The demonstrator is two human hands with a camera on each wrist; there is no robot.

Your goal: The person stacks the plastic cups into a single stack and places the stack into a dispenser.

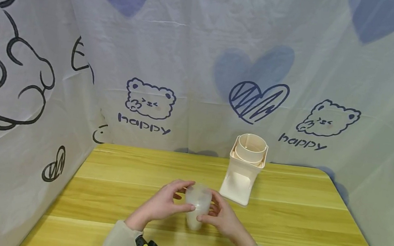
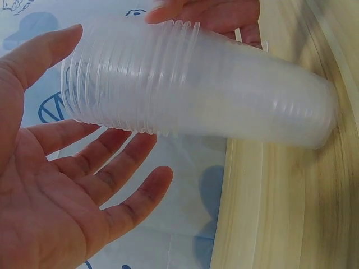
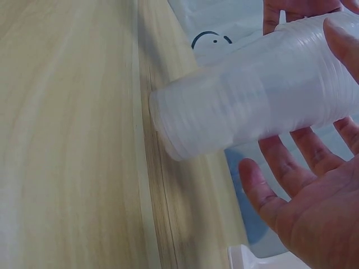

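Observation:
A stack of clear plastic cups point(image 1: 197, 205) is between my two hands near the middle of the table, rims up and bases toward the wood. My left hand point(image 1: 162, 204) grips the rim end, thumb on one side and fingertips on the other. From the opposite side my right hand point(image 1: 224, 219) holds the same stack, its thumb and fingers around the ribbed rims. Several nested rims of the cup stack point(image 2: 134, 78) show in the left wrist view. In the right wrist view the base end of the cup stack point(image 3: 185, 120) points at the tabletop.
A cream-coloured cup dispenser point(image 1: 242, 176) with a round tube on top stands behind and right of my hands. The wooden table point(image 1: 124, 167) reaches back to a printed cloth point(image 1: 203, 59) that hangs behind it and at the left and right.

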